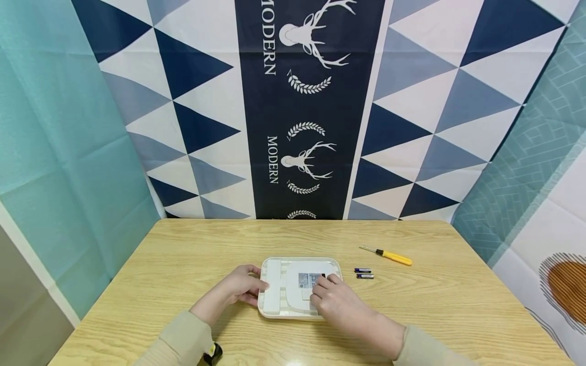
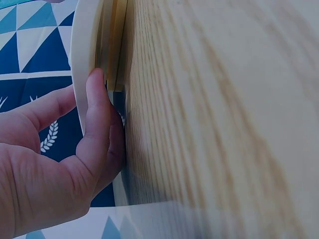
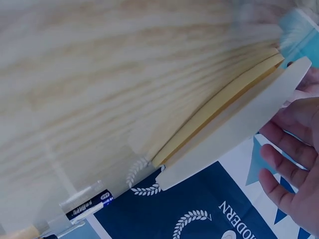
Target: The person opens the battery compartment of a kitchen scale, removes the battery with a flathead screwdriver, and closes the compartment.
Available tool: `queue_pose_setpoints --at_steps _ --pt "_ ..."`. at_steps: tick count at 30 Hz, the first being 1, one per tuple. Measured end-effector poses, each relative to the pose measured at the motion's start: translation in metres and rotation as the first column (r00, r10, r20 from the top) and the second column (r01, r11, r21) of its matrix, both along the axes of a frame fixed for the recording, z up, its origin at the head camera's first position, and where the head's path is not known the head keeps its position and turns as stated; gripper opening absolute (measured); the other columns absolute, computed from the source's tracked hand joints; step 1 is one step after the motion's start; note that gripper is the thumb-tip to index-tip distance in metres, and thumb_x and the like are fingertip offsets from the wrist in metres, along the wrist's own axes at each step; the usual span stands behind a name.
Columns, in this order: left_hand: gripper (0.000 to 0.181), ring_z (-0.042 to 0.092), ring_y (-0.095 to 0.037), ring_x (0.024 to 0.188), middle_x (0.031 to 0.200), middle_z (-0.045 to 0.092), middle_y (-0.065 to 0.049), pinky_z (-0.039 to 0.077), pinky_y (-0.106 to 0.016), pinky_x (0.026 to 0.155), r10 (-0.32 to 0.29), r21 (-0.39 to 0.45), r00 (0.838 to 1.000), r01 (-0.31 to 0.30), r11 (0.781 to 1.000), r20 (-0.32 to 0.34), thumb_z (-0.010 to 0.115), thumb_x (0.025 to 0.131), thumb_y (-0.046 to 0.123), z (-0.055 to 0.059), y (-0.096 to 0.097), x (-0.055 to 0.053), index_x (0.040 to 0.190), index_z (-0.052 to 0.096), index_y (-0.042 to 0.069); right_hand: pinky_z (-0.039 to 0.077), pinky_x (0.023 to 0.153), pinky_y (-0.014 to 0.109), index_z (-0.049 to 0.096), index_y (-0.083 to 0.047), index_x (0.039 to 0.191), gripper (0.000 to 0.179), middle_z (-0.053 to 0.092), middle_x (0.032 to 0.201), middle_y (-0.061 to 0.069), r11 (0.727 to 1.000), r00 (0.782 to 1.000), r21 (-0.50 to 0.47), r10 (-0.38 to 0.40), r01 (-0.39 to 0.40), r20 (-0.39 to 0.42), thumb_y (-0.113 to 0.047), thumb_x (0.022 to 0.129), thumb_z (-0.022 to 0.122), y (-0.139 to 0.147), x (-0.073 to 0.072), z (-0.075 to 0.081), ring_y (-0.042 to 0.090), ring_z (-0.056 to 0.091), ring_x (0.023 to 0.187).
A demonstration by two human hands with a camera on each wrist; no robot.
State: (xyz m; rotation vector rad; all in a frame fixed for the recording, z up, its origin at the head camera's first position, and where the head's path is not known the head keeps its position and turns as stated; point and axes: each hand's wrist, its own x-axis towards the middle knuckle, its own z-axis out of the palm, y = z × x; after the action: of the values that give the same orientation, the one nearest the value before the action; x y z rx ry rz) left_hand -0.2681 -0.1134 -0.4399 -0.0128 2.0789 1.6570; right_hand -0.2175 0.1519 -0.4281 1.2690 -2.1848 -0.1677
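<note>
A white rounded rectangular device lies flat on the table, with a grey printed label on its raised middle panel. My left hand grips its left edge, thumb on top. In the left wrist view, fingers press against the pale rim. Over the right half of the panel, my right hand has bent fingers touching the surface by the label; what the fingertips meet is hidden. A small dark patch shows beside them. From the right wrist, loosely curled fingers stand by the device's side.
Right of the device lie two small blue-and-silver batteries. Behind them is a screwdriver with a yellow handle. A black-and-yellow object sits by the left sleeve at the front. Patterned cloth hangs behind the wooden table.
</note>
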Motion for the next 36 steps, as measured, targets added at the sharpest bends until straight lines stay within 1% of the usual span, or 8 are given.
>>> queue_pose_setpoints --at_steps 5,11,20,25,27,31,34,36 --pt "0.044 0.066 -0.019 0.065 0.079 0.068 -0.013 0.059 -0.035 0.057 0.008 -0.002 1.0 -0.008 1.0 -0.003 0.067 0.083 0.004 0.0 0.0 0.001 0.121 0.045 -0.005 0.041 0.062 0.024 0.066 -0.015 0.074 0.014 0.061 0.074 -0.007 0.998 0.998 -0.005 0.056 -0.056 0.006 -0.002 0.07 0.065 0.003 -0.003 0.0 0.013 0.055 0.077" --pt "0.044 0.066 -0.018 0.064 0.078 0.068 -0.013 0.059 -0.035 0.057 0.007 -0.002 1.0 -0.007 1.0 -0.005 0.067 0.083 0.004 -0.001 -0.001 0.0 0.121 0.045 -0.005 0.046 0.064 0.024 0.065 -0.015 0.077 0.014 0.061 0.078 -0.007 0.995 0.995 -0.008 0.096 -0.095 0.024 -0.011 0.067 0.074 0.006 -0.007 -0.002 0.013 0.057 0.084" --pt "0.045 0.066 -0.018 0.064 0.079 0.068 -0.013 0.059 -0.036 0.057 0.001 -0.005 1.0 -0.001 1.0 -0.003 0.068 0.083 0.004 -0.002 -0.002 -0.002 0.121 0.045 -0.005 0.044 0.064 0.023 0.065 -0.016 0.082 0.01 0.061 0.082 -0.009 0.995 0.994 0.004 0.102 -0.102 0.041 -0.018 0.073 0.071 0.009 -0.008 -0.003 0.011 0.054 0.082" --pt "0.045 0.066 -0.019 0.064 0.08 0.068 -0.014 0.059 -0.036 0.056 0.007 -0.029 1.0 -0.007 1.0 -0.006 0.068 0.083 0.004 0.002 -0.002 -0.002 0.121 0.045 -0.005 0.048 0.07 0.025 0.068 -0.018 0.09 0.015 0.064 0.088 -0.009 0.996 0.993 0.019 0.089 -0.09 0.082 -0.026 0.077 0.071 0.013 -0.008 -0.002 0.009 0.055 0.086" --pt "0.045 0.066 -0.019 0.063 0.08 0.067 -0.015 0.059 -0.036 0.056 0.009 -0.043 1.0 -0.01 0.999 -0.02 0.068 0.083 0.003 0.004 -0.002 -0.002 0.12 0.045 -0.006 0.049 0.073 0.027 0.068 -0.018 0.093 0.018 0.065 0.091 -0.009 0.996 0.992 0.022 0.082 -0.085 0.098 -0.029 0.078 0.071 0.015 -0.009 -0.001 0.009 0.056 0.088" --pt "0.042 0.065 -0.02 0.061 0.079 0.065 -0.016 0.058 -0.035 0.054 0.004 -0.087 0.997 -0.011 0.996 -0.083 0.068 0.082 0.001 0.009 -0.004 0.001 0.118 0.047 -0.008 0.051 0.075 0.029 0.069 -0.018 0.098 0.021 0.065 0.093 -0.008 0.997 0.991 0.028 0.069 -0.073 0.118 -0.017 0.078 0.072 0.021 -0.01 0.002 0.01 0.057 0.09" --pt "0.04 0.062 -0.019 0.062 0.08 0.061 -0.014 0.058 -0.033 0.054 -0.013 -0.134 0.988 -0.008 0.991 -0.151 0.068 0.08 0.0 0.014 -0.008 0.004 0.116 0.049 -0.008 0.052 0.076 0.031 0.069 -0.017 0.099 0.03 0.065 0.093 -0.007 0.998 0.992 0.031 0.052 -0.056 0.113 -0.009 0.071 0.075 0.028 -0.011 0.004 0.012 0.058 0.091" --pt "0.04 0.06 -0.019 0.063 0.08 0.058 -0.012 0.058 -0.033 0.055 -0.026 -0.174 0.979 -0.009 0.985 -0.2 0.068 0.079 -0.001 0.018 -0.011 0.006 0.115 0.051 -0.007 0.052 0.077 0.032 0.069 -0.015 0.101 0.032 0.066 0.094 -0.006 0.999 0.994 0.025 0.038 -0.041 0.102 -0.008 0.07 0.075 0.033 -0.013 0.006 0.013 0.059 0.091"
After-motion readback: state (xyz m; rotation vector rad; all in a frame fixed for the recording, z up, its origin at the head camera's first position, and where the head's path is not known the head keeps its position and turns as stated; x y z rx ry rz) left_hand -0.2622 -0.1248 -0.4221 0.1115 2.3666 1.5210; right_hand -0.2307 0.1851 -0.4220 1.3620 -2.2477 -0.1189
